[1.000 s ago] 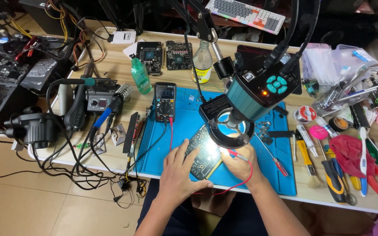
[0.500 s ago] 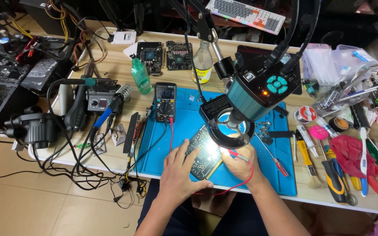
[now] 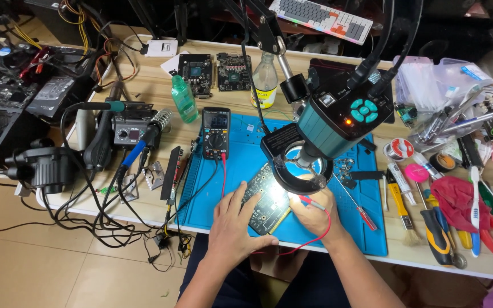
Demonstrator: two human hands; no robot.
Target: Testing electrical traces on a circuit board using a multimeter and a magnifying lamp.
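We work at a wooden bench [image 3: 144,100] with a blue repair mat [image 3: 241,171] laid in front of us, probably to protect the surface and keep small parts in place. Above it hangs the teal microscope camera [image 3: 338,122], its ring light [image 3: 303,171] aimed down so the work is lit. Under that light lies the dark circuit board [image 3: 266,202], flat on the mat near its front edge. Our left hand [image 3: 235,225] rests spread and flat, fingers pressing the board's left edge, apparently to steady it. Our right hand [image 3: 315,211] pinches a red test probe [image 3: 310,201] at the board's right side, its lead running back to the multimeter [image 3: 216,132] standing just behind.
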